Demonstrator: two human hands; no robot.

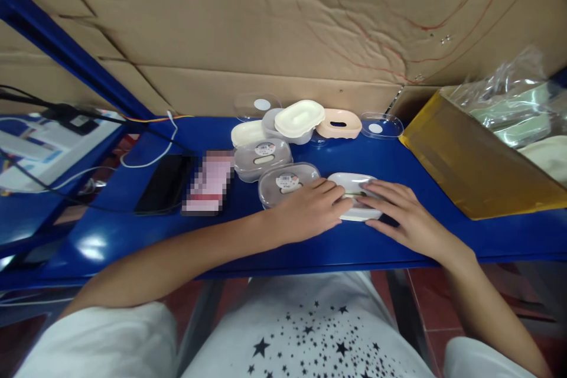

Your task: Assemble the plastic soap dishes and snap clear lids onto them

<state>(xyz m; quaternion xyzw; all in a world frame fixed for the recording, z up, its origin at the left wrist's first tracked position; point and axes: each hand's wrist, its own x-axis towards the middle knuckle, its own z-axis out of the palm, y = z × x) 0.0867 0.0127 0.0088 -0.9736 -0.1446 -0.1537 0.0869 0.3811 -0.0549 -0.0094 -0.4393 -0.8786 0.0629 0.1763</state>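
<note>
A small white oval plastic box, like a soap dish, lies on the blue table between my hands. My left hand grips its left end with bent fingers, the fingertips reaching over the inside. At the right end, my right hand holds the box, its fingers spread over the rim and the thumb at the near side. The fingers partly hide the inside of the box. Just left of it, partly behind my left hand, is a lidded clear-topped box with a label. Another labelled lidded box sits behind that one.
Behind are a cream piece, a peach piece with a slot and a clear lid. A phone lies left, near cables and a power strip. A carton with plastic-wrapped pieces stands right; cardboard backs the table.
</note>
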